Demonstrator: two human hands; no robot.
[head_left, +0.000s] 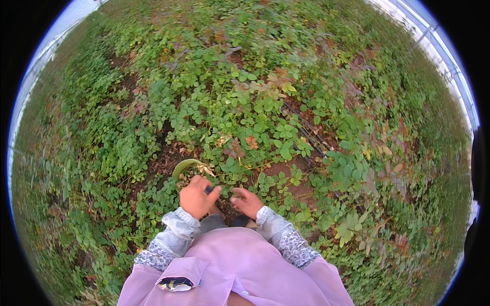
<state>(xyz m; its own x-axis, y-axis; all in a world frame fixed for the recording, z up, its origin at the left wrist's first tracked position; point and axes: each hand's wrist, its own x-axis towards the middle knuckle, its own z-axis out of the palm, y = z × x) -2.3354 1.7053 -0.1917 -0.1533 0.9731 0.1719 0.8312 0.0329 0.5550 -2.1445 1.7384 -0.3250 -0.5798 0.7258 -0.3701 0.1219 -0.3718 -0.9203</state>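
Note:
My left hand (198,198) is just in front of a round yellow-green container (183,163), partly covering it. Something small and dark blue (209,189) shows between its thumb and curled fingers; I cannot make out its kind. Pale, dry pieces (206,170) lie at the container's right rim, and brownish bits show inside. A short gap to the right, my right hand (247,203) has its fingers curled in and thumb side toward the left hand. Whatever it may pinch is hidden or too small to name.
Low green leafy plants (265,104) spread all around, some leaves reddish or yellow. Dark thin hoses (306,133) run through them at the right. Bare brown soil (292,179) shows right of my hands. Pale structure walls (434,38) curve along the far edges.

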